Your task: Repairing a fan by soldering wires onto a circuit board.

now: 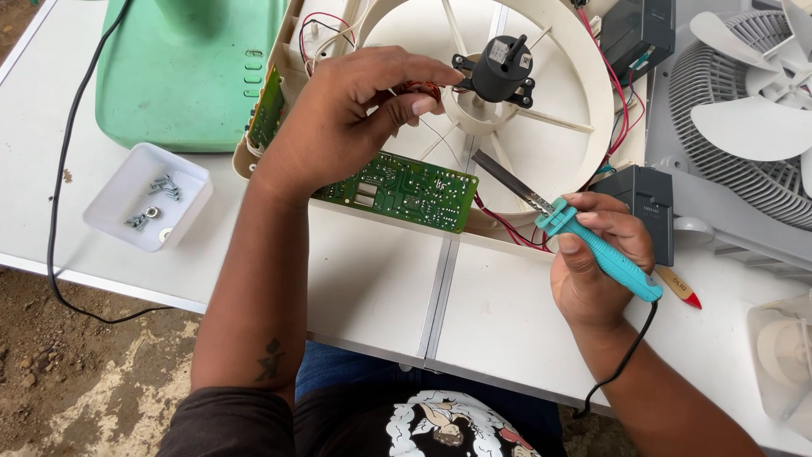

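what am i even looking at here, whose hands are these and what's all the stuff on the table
This is a single picture from a camera worn on a person's head, looking down at their own two bare hands over a white table. No robot is involved.

The right hand grips a soldering iron with a teal handle, its metal tip aimed toward the middle of a cream round fan housing lying open. The left hand pinches a small copper wire coil beside the black motor at the housing's centre.

A green circuit board sits at the housing's near edge, with red and black wires running around it. At the left are a small white tray of screws and a green fan base; at the right, a grey fan with white blades.
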